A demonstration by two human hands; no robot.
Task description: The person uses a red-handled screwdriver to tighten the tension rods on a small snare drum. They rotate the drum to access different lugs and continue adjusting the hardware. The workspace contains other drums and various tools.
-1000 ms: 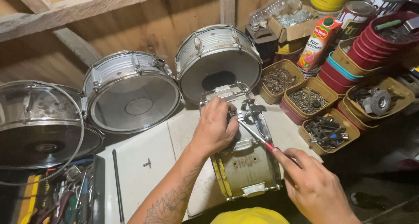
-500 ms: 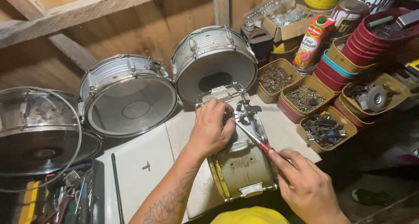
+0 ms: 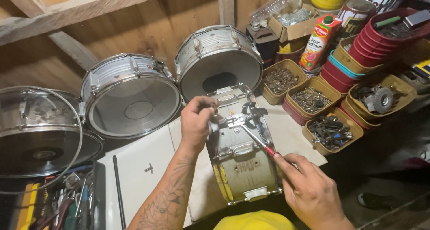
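A small worn snare drum point(image 3: 244, 160) lies on its side on the white work surface point(image 3: 143, 167), its metal shell with lugs facing up. My left hand point(image 3: 197, 120) pinches a small metal fitting on the shell's upper left. My right hand point(image 3: 309, 189) grips a red-handled screwdriver point(image 3: 256, 140), whose tip rests on the bracket near the left hand's fingers. A black clip-like part point(image 3: 253, 110) sits on the drum just above the tip.
Two silver snare drums point(image 3: 132, 95) point(image 3: 219, 59) lean against the wooden wall. A transparent drum point(image 3: 36, 131) stands at left. Tubs of screws and hardware point(image 3: 311, 97), stacked red bowls point(image 3: 385, 37) and a juice carton point(image 3: 319, 39) fill the right. Tools point(image 3: 62, 203) lie at lower left.
The view has shifted slightly; both hands stay on the drum, with the screwdriver tip still at the bracket. My right hand has drawn a little lower and to the right.
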